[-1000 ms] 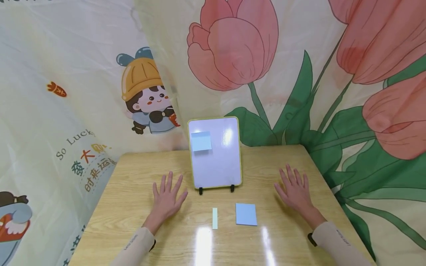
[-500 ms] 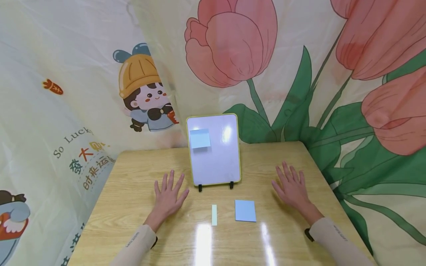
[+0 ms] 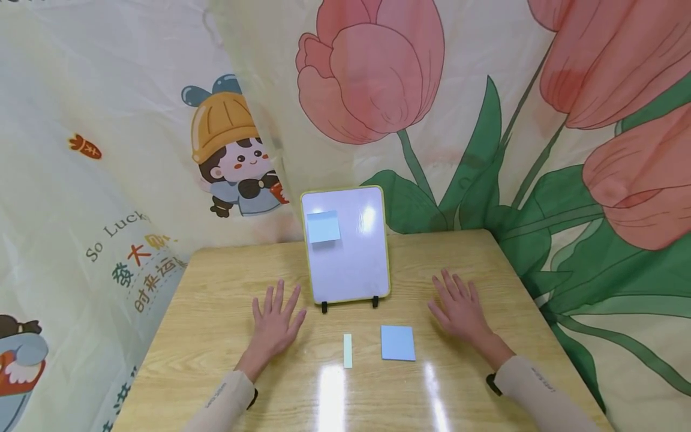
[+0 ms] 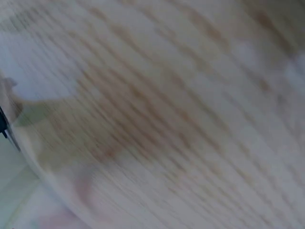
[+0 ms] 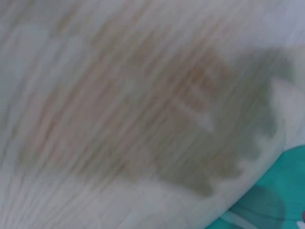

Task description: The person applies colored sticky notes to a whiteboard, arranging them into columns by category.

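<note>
My left hand lies palm down with spread fingers, left of a small whiteboard. On the other side my right hand has its fingers straight and apart, holding nothing. A blue sticky note clings to the board's upper left. Between the hands lie a blue sticky note pad, nearer the right hand, and a narrow pale green paper strip. Both wrist views show only blurred wood grain and reflections, with no hand in them.
The whiteboard stands upright on black feet toward the back of the wooden table. Behind it hangs a printed cloth with tulips and a cartoon figure. Bright glare streaks cross the table's near part.
My right hand has shifted left, toward the whiteboard. The left hand keeps nearly the same place, and the papers and board stay put while the head view shifts slightly.
</note>
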`<move>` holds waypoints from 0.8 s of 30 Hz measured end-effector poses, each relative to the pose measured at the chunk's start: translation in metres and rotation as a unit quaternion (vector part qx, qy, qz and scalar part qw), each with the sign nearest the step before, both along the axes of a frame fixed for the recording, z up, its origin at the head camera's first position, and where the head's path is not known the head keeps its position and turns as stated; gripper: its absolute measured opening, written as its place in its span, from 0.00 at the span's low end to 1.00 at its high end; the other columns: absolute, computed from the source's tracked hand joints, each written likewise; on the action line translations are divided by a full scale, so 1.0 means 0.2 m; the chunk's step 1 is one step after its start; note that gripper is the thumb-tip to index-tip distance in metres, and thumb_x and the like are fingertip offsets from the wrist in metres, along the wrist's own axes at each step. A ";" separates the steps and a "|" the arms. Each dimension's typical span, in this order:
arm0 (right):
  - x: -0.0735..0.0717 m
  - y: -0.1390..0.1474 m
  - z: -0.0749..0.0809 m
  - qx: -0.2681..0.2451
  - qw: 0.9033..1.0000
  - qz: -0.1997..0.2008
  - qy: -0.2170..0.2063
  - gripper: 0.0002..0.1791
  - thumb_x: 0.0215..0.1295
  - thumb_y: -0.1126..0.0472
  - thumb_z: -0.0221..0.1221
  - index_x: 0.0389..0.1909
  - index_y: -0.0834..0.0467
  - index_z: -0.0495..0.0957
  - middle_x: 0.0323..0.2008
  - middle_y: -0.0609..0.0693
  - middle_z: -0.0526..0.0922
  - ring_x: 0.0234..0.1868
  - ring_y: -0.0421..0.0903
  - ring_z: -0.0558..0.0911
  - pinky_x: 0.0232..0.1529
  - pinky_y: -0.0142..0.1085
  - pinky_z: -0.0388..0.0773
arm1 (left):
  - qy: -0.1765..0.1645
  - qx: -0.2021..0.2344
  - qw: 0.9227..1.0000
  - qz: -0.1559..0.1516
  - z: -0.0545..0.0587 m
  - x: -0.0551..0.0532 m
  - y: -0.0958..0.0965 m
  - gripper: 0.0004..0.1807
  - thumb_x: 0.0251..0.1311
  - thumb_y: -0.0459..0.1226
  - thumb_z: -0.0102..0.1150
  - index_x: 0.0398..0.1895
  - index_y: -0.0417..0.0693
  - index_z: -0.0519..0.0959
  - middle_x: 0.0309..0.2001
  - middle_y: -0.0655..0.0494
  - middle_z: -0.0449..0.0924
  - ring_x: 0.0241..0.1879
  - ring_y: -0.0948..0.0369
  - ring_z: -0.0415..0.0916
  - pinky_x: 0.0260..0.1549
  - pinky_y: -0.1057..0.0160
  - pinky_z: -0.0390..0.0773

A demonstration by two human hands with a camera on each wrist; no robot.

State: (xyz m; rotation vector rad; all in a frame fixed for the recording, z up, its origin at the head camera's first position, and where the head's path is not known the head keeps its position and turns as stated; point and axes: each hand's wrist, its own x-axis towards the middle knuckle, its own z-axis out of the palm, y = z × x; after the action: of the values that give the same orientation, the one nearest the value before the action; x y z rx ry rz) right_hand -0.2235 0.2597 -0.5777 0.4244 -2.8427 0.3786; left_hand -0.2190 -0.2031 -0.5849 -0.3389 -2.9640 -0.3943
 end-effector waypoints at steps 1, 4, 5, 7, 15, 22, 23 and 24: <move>0.01 -0.01 -0.01 0.002 1.000 0.008 0.002 0.36 0.73 0.43 0.50 0.75 0.56 0.59 0.77 0.60 0.53 0.75 0.64 0.55 0.71 0.67 0.42 | 0.000 -0.002 1.000 -0.001 0.00 0.01 0.00 0.35 0.73 0.61 0.36 0.79 0.65 0.49 0.81 0.47 0.32 0.78 0.41 0.31 0.68 0.27 0.32; 0.04 -0.06 -0.02 0.005 0.999 0.031 0.006 0.35 0.72 0.44 0.51 0.75 0.56 0.60 0.77 0.60 0.55 0.75 0.63 0.56 0.71 0.66 0.44 | 0.004 -0.004 1.000 -0.005 0.00 0.02 0.02 0.35 0.73 0.60 0.36 0.79 0.64 0.50 0.81 0.47 0.33 0.78 0.40 0.34 0.67 0.26 0.34; 0.05 -0.08 -0.03 0.004 0.999 0.041 0.007 0.35 0.72 0.44 0.52 0.74 0.56 0.61 0.77 0.59 0.55 0.75 0.63 0.56 0.71 0.66 0.45 | 0.007 -0.003 1.000 -0.008 0.00 0.03 0.03 0.35 0.73 0.60 0.36 0.79 0.64 0.50 0.81 0.47 0.35 0.78 0.40 0.35 0.67 0.26 0.35; 0.07 -0.12 -0.04 0.004 0.998 0.059 0.012 0.35 0.71 0.45 0.53 0.74 0.57 0.62 0.76 0.59 0.57 0.74 0.63 0.58 0.70 0.66 0.46 | 0.006 -0.001 1.000 -0.016 -0.01 0.04 0.05 0.34 0.73 0.59 0.37 0.79 0.63 0.51 0.81 0.46 0.37 0.78 0.40 0.36 0.68 0.26 0.34; 0.16 -0.27 -0.07 0.014 0.991 0.130 0.025 0.36 0.66 0.44 0.60 0.71 0.57 0.67 0.73 0.57 0.65 0.70 0.60 0.67 0.68 0.61 0.57 | 0.026 0.021 0.998 -0.049 -0.03 0.10 0.13 0.33 0.73 0.57 0.41 0.78 0.60 0.55 0.80 0.47 0.41 0.78 0.41 0.40 0.67 0.26 0.36; 0.21 -0.32 -0.15 0.023 0.977 0.200 0.071 0.27 0.60 0.45 0.66 0.56 0.56 0.80 0.60 0.55 0.81 0.57 0.53 0.79 0.57 0.51 0.71 | 0.032 0.024 0.996 -0.077 -0.04 0.15 0.21 0.34 0.73 0.56 0.42 0.78 0.61 0.55 0.79 0.44 0.45 0.77 0.39 0.44 0.67 0.27 0.37; 0.22 -0.32 -0.15 0.022 0.975 0.207 0.075 0.26 0.60 0.45 0.67 0.55 0.56 0.82 0.57 0.54 0.83 0.55 0.52 0.80 0.55 0.50 0.72 | 0.035 0.021 0.996 -0.081 -0.05 0.16 0.23 0.34 0.73 0.57 0.42 0.78 0.62 0.54 0.79 0.44 0.46 0.77 0.39 0.44 0.67 0.27 0.38; 0.22 -0.33 -0.16 0.022 0.973 0.214 0.079 0.25 0.59 0.45 0.67 0.53 0.56 0.82 0.55 0.52 0.84 0.53 0.51 0.81 0.53 0.48 0.73 | 0.036 0.018 0.995 -0.086 -0.05 0.17 0.25 0.34 0.73 0.57 0.42 0.79 0.62 0.53 0.79 0.44 0.45 0.77 0.40 0.44 0.67 0.28 0.38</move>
State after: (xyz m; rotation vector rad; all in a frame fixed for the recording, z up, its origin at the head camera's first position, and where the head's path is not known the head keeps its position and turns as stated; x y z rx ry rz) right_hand -0.1794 0.1947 -0.6090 1.0331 -2.5934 0.3401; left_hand -0.1846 -0.1540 -0.5940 -0.5945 -2.8627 -0.4440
